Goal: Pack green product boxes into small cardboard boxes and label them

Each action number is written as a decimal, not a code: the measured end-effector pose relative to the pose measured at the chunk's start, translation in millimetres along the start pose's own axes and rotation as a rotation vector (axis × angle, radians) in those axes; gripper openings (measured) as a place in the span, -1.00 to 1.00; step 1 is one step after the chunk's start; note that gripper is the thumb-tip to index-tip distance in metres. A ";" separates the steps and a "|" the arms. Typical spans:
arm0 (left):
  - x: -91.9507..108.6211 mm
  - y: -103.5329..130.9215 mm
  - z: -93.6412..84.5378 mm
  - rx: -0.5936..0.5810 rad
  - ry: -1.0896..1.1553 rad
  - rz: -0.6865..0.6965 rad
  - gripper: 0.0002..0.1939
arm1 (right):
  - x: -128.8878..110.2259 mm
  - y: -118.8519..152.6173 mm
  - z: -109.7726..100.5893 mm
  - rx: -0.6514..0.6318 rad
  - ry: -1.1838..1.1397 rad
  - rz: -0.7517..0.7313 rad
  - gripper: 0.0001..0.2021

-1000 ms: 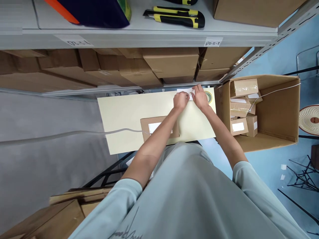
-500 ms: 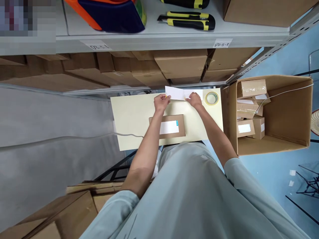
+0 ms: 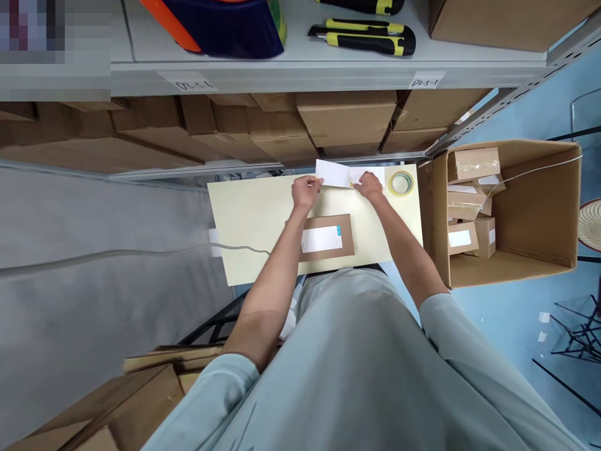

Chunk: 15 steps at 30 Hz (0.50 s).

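Near the far edge of the pale yellow table [image 3: 253, 216], my left hand [image 3: 306, 190] pinches the lower left corner of a white label sheet [image 3: 333, 173]. My right hand [image 3: 369, 185] has its fingers closed on the white sheet further right, where a fold or seam shows. A flat brown carton [image 3: 347, 235] with a white label lies closer to my body, its left end partly hidden by my left forearm. To the right of my right hand, a roll of tape [image 3: 400, 183] lies flat on the table.
A large open cardboard box [image 3: 539, 216] with several small parcels [image 3: 474, 166] stands right of the table. Beyond the table, a shelf [image 3: 300, 75] holds cartons and yellow-black cutters [image 3: 370, 42]. A grey cable [image 3: 117, 253] reaches the table from the left.
Both hands keep their grip on the white sheet and have barely moved. The whole view has shifted slightly.
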<state>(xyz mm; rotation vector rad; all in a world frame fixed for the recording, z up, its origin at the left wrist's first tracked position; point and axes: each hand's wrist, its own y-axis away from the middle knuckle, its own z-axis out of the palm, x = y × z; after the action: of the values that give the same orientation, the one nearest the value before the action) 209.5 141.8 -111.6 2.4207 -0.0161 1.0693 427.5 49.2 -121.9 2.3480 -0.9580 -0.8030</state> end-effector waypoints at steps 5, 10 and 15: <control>11.7 -5.4 -6.7 0.013 -0.046 0.052 -0.86 | -1.1 5.3 -3.5 0.005 -0.024 0.015 -0.69; 12.9 3.5 -10.4 0.028 -0.101 0.050 -0.85 | -1.6 6.4 -4.3 0.006 -0.028 0.022 -0.69; 13.2 19.3 -13.1 0.031 -0.110 0.017 -0.83 | -1.7 5.9 -5.9 -0.003 -0.023 0.039 -0.67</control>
<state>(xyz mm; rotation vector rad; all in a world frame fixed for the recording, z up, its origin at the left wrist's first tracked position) 205.7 133.0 -86.6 2.5088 -0.0580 0.9490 427.7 47.9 -113.5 2.3146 -1.0087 -0.8173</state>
